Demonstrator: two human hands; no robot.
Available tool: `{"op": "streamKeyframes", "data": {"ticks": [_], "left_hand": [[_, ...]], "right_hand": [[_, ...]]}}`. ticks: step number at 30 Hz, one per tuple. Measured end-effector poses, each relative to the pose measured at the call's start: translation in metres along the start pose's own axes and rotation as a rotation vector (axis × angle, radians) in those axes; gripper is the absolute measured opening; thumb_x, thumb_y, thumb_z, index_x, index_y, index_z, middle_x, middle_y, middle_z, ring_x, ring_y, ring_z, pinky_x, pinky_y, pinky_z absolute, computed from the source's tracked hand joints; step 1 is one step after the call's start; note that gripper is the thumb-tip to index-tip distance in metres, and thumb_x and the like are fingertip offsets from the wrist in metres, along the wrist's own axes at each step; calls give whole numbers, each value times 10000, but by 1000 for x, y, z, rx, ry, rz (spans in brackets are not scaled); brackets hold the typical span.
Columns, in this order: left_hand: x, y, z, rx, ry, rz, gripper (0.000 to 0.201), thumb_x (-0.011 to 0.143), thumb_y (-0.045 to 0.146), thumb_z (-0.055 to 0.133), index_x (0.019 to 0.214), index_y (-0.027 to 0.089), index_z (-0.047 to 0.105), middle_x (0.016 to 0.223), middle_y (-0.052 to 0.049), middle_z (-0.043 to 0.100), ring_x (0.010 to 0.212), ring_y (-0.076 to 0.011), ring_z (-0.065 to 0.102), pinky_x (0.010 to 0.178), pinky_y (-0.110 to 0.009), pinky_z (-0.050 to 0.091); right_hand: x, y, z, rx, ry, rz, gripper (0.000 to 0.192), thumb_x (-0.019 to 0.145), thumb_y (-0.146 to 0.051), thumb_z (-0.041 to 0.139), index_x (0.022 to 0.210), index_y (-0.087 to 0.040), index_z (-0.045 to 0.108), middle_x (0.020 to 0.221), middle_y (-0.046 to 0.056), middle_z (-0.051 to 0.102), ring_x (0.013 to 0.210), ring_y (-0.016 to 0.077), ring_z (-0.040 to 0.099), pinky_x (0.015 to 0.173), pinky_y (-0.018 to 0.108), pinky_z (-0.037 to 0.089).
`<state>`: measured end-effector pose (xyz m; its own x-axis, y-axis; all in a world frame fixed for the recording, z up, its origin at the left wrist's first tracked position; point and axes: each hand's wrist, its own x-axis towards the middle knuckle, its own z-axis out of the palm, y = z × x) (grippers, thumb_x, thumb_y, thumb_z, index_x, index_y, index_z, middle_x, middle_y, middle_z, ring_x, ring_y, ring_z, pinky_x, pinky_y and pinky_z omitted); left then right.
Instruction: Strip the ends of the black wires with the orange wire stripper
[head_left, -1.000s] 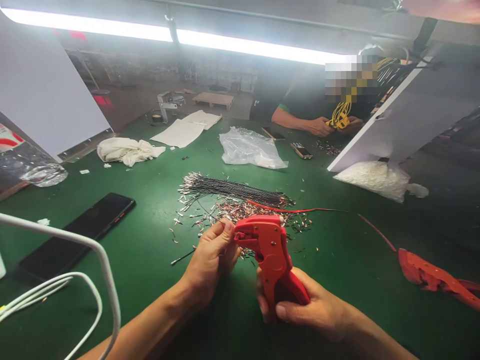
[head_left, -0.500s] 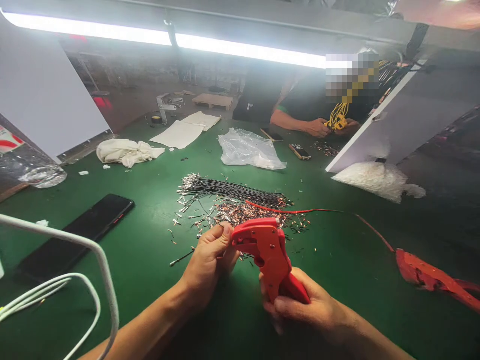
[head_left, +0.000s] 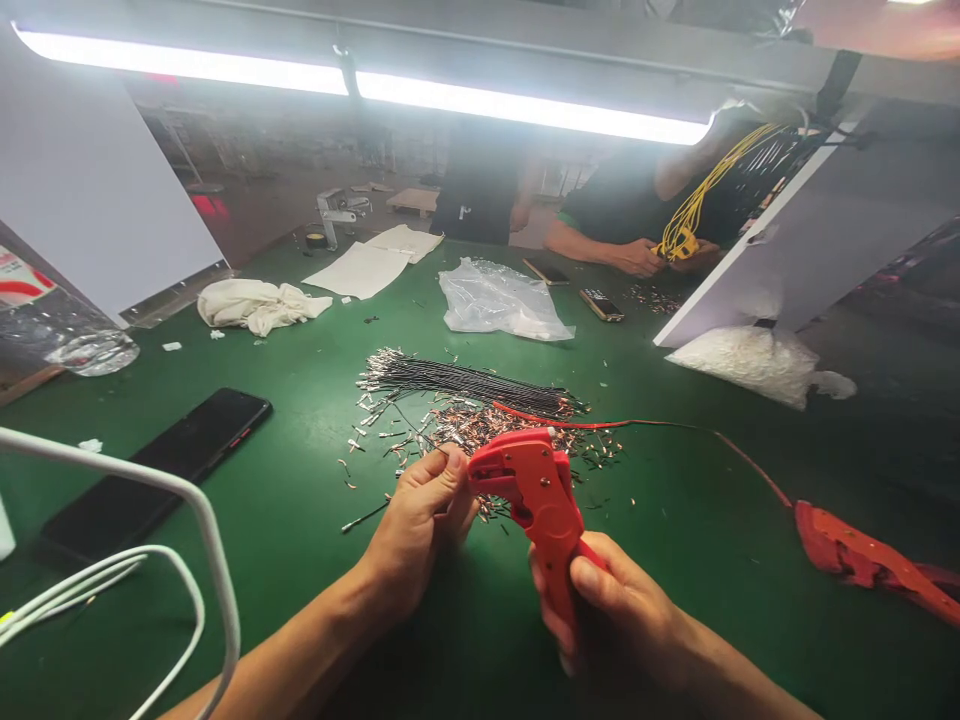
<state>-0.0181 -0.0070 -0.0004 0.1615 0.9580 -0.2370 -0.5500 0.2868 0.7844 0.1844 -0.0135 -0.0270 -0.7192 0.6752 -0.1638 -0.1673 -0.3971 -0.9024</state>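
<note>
Far left edge: white cables (head_left: 112, 580) looping over the green table (head_left: 300, 350), with a clear plastic bottle (head_left: 82, 345) lying behind them.

Left: a black phone (head_left: 161, 465), face up, flat on the table; beyond it a crumpled white cloth (head_left: 255, 303) and white paper sheets (head_left: 371, 262).

Centre left: my left hand (head_left: 420, 530), fingers curled, thumb and forefinger pinched together right against the nose of the tool. Whatever they grip is too small for me to make out.

Centre, behind my hands: a bundle of thin black wires (head_left: 465, 380) with metal tips, laid side by side, and a scatter of small metal terminals (head_left: 465, 430) strewn just in front of it. A clear plastic bag (head_left: 499, 300) lies farther back.

Centre: the red wire stripper (head_left: 536, 500), plastic-bodied, pistol-shaped, its blocky head pointing left toward my left hand, the handles running down and right. It is held up just above the table, near the terminals.

Centre right: my right hand (head_left: 622, 620), clenched around the stripper's handles, thumb laid over the top.

Right: a red wire (head_left: 675, 430) trailing across the table to a second red tool (head_left: 870, 565) lying flat. Behind, a white bag (head_left: 757, 362) of small parts beneath a slanted white panel (head_left: 810, 240).

Far side: a co-worker's hands (head_left: 660, 255) holding yellow wires (head_left: 697, 205).
</note>
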Motion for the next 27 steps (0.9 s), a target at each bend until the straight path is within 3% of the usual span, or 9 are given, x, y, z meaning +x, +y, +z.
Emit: {"op": "streamKeyframes", "data": {"ticks": [7, 15, 22, 27], "left_hand": [[1, 1, 1, 49, 18, 8, 415, 873, 493, 589, 668, 198, 382, 463, 99, 225, 456, -64, 153, 462, -229, 130], [1, 9, -7, 133, 132, 77, 312, 839, 453, 655, 760, 181, 525, 493, 102, 244, 459, -54, 184, 461, -215, 133], [2, 9, -6, 119, 136, 38, 407, 801, 462, 688, 651, 186, 429, 485, 102, 268, 442, -45, 193, 446, -215, 141], [2, 11, -3, 94, 158, 32, 390, 813, 418, 676, 645, 191, 408, 487, 103, 267, 441, -48, 210, 450, -210, 168]], "right_hand": [[-2, 0, 2, 48, 40, 17, 484, 861, -632, 558, 858, -150, 514, 523, -32, 503, 360, 63, 405, 375, 166, 396], [-5, 0, 2, 42, 43, 57, 507, 862, -661, 537, 850, -155, 507, 521, -42, 489, 351, 56, 390, 360, 158, 400], [-5, -1, 2, 11, 37, 18, 495, 889, -635, 527, 817, -145, 522, 462, -58, 461, 301, 43, 337, 308, 135, 313], [-1, 4, 1, 79, -47, -13, 522, 877, -644, 542, 920, -124, 544, 600, -3, 542, 437, 80, 491, 438, 185, 423]]}}
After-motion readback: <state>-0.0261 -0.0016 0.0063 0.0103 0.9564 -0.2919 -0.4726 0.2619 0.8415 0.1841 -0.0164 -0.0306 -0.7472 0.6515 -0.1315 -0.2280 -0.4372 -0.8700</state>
